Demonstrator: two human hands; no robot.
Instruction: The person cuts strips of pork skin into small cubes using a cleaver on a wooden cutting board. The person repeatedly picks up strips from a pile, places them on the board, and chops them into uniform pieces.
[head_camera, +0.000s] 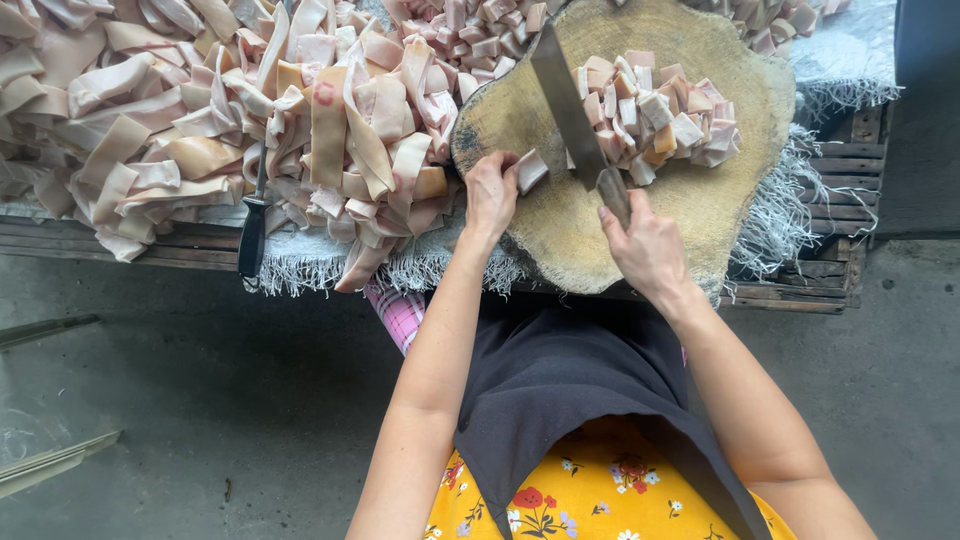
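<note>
Hands at a round wooden chopping block, cutting pale pork strips.
Left hand pinches a strip end just ahead of its fingertips, steadying it beside the cleaver; right hand is wrapped round the handle. Cut cubes sit beyond the blade; bare wood lies nearer the knuckles.

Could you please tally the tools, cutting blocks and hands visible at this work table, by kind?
Cleaver, held in the right hand: 1
Black-handled sharpening steel lying among the strips: 1
Round wooden chopping block: 1
Hands, left hand on a pork skin piece and right hand: 2
Total: 5
</note>
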